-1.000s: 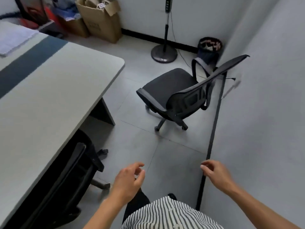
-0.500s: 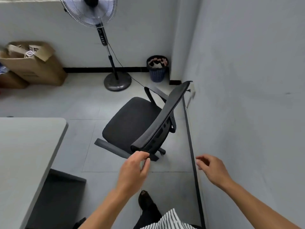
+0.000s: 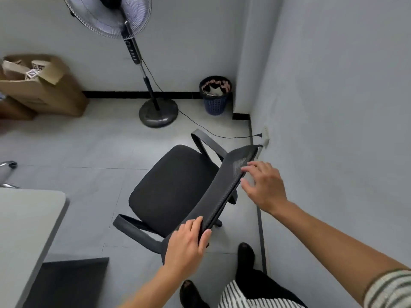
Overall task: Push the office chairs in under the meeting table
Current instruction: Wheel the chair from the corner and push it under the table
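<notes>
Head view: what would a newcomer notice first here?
A black chair stands mid-floor, turned away from the table at the lower left. The left hand grips its backrest's near end, while the right hand reaches the far end. A fan stands behind.

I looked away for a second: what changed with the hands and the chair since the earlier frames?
The left hand has closed on the near end of the chair's backrest; the right hand has reached its far end, fingers open, barely touching. The person stepped closer. The chair stays by the wall, not yet under the table.
</notes>
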Available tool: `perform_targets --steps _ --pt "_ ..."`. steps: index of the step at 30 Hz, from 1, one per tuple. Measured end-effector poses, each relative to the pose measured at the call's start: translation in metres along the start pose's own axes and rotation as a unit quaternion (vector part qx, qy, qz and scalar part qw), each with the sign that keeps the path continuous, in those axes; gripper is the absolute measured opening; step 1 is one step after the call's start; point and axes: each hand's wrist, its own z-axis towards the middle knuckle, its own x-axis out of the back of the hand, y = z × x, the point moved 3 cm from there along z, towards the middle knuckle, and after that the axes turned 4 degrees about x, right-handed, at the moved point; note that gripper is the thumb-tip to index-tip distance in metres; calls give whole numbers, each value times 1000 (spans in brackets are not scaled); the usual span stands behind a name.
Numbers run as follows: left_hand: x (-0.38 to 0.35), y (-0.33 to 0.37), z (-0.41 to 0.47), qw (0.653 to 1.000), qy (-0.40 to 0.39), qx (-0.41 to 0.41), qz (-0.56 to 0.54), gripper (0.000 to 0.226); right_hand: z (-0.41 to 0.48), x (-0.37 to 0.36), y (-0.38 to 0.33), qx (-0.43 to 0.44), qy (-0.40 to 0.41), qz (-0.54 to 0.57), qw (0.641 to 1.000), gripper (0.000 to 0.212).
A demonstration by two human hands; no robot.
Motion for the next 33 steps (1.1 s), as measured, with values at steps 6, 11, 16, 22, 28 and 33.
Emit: perform_targets --steps 6,11,16,22,28,33 --pt "15 -18 16 998 36 54 20 57 83 -52 -4 145 -32 -51 988 38" --pt "43 -50 51 986 87 136 48 59 137 -77 -28 200 -5 -62 978 38" --pt "69 -108 106 975 107 185 62 62 213 -109 -69 208 -45 -59 975 41" --pt "101 -175 170 965 148 207 65 61 305 -148 -117 230 -111 -80 964 39" --pt "138 -227 228 959 151 238 44 60 400 -173 -171 208 -194 -78 955 44" --pt "151 -259 260 946 161 281 24 60 461 -197 -211 191 -210 -100 954 39"
